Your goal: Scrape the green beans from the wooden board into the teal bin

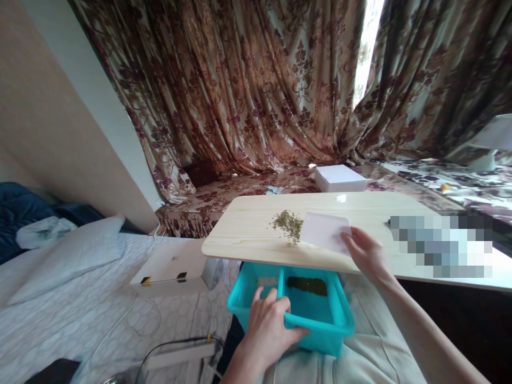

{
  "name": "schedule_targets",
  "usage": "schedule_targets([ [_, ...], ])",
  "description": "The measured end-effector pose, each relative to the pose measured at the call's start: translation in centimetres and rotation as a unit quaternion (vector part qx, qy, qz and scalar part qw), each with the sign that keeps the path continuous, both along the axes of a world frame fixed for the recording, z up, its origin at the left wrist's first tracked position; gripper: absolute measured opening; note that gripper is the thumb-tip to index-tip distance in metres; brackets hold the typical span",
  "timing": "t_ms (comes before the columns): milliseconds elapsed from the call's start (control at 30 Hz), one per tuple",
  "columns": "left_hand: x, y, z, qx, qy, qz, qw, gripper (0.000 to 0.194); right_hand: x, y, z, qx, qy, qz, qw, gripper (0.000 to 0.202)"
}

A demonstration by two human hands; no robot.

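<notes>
My right hand pinches the right edge of a thin white plastic sheet, perhaps a flexible scraper. The sheet's left edge meets a loose pile of small greenish grains on the wooden tabletop. Below the table's front edge, my left hand grips the front rim of a turquoise plastic bin, its fingers reaching over into the left side. A divider splits the bin in two. Dark green grains lie at the back of the right compartment; a little pale stuff shows in the left one.
Behind the table, a white box stands on a flower-patterned ledge. A blurred-out object lies on the table's right side. To the left, a white case rests on the bed, with cables nearby. Patterned curtains hang behind.
</notes>
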State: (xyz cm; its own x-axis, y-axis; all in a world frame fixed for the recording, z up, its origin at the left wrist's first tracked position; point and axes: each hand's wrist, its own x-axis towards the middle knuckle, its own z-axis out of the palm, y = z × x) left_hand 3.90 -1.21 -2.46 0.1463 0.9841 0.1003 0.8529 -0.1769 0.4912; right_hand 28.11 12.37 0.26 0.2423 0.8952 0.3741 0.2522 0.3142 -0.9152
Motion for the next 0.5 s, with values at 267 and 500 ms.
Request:
schedule_targets([
  [267,-0.03,-0.11,0.47,-0.015,-0.011,-0.016,1.0,0.036,-1.02,0.36,-0.28,0.006,-0.031,0.02,0.999,0.022],
  [500,0.04,-0.13,0.32,-0.022,-0.016,-0.015,1.0,0.035,-0.85,-0.05,0.11,0.003,-0.058,0.003,0.998,0.02],
])
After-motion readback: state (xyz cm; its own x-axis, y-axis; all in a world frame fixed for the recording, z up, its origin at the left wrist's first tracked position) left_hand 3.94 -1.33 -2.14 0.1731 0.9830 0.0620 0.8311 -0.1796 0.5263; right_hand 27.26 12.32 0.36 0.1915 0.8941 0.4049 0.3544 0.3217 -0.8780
